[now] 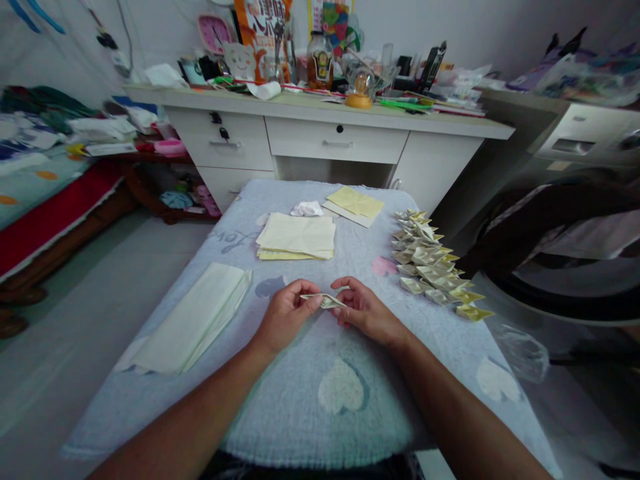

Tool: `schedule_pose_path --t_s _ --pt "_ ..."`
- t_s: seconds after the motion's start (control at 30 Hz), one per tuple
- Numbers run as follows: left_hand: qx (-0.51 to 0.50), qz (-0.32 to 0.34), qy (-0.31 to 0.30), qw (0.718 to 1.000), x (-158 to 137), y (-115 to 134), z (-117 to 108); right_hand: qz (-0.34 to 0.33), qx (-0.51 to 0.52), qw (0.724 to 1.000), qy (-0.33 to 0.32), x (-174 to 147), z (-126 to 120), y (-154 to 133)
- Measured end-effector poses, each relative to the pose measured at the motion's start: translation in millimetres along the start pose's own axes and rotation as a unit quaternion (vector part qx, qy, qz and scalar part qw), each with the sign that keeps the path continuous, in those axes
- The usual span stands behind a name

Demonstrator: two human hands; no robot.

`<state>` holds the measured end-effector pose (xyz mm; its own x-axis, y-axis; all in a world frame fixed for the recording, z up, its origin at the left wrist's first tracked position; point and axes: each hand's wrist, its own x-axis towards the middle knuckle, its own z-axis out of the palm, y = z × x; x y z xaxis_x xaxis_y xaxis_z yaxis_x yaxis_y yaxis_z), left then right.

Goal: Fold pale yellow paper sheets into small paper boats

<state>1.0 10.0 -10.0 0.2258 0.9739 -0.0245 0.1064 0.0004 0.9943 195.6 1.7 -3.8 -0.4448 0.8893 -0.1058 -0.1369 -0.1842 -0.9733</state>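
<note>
The left hand (290, 312), at the centre of the frame, was nearly closed, pinching one end of a small folded paper (330, 301) between thumb and fingers. The right hand (369, 312), just right of centre, was loosely curled, its index finger parted from its thumb; the thumb was at the paper's right tip, but whether it gripped that tip could not be told. The folded paper was at the middle of the frame, above a table covered with a pale blue cloth (295, 420).

Just above the hands lay a stack of paper sheets (297, 233), with a crumpled tissue (307, 209) near its upper edge and yellow paper (356, 201) to the upper right of it. A folded bundle of pale paper (197, 320) lay slantwise left of centre. Right of centre, rows of folded paper boats (433, 260) sat close together. Across the top of the frame stood a white desk (330, 140), its top crowded with things, among them a jar (320, 61) and a pink clock (214, 33).
</note>
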Motion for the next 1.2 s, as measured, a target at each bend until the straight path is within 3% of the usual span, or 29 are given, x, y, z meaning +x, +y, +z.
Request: schedule_pose_path --t_s 0.13,0.33,0.53,0.73,0.87,1.07,1.2 --pt "0.021 -0.014 0.019 0.999 1.0 -0.6 0.4 -0.037 -0.102 0.992 0.056 -0.3 -1.7 5.5" --pt "0.060 -0.010 0.016 0.998 0.6 3.9 -0.6 -0.085 -0.240 0.960 0.116 -2.8 -0.3 0.7" --pt "0.109 0.003 0.039 0.993 1.5 4.6 -1.3 -0.211 -0.337 0.907 0.135 -1.9 0.6 -5.0" --pt "0.132 0.019 0.027 0.991 -3.1 6.7 0.7 -0.250 -0.411 0.863 0.153 2.7 -2.0 1.4" --pt "0.120 0.009 0.030 0.992 -4.3 9.5 0.9 -0.237 -0.412 0.863 0.172 3.8 -6.4 3.2" --pt "0.124 0.020 0.045 0.991 -1.8 1.9 -3.6 -0.188 -0.355 0.895 0.194 5.1 -9.6 5.0" --pt "0.142 0.025 0.046 0.988 -0.4 -2.4 -6.2 -0.180 -0.342 0.903 0.190 5.3 -8.8 6.0"
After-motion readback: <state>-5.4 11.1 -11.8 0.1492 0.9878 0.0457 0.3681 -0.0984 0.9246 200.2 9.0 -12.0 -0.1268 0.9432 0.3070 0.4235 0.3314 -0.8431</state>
